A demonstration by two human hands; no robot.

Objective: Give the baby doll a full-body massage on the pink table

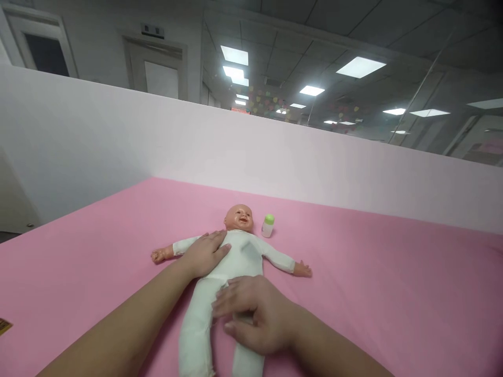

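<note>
A baby doll (243, 256) lies on its back on a pink surface (373, 293), its white cloth body stretched toward me and its arms spread out. My left hand (206, 254) rests flat on the doll's chest and shoulder at the left, fingers stretched out. Over the doll's hips and upper legs is my right hand (259, 311), its fingers slightly curved and the thumb apart, with nothing visible between them. Slight blur softens the right fingertips. Beside the doll's head stands a small white bottle (268, 226) with a green cap, touched by neither hand.
A white wall panel (275, 152) runs along the back of the pink surface. At the left edge lies a small yellow and dark label (4, 325). Behind the panel are a door (161, 73), glass and ceiling lights.
</note>
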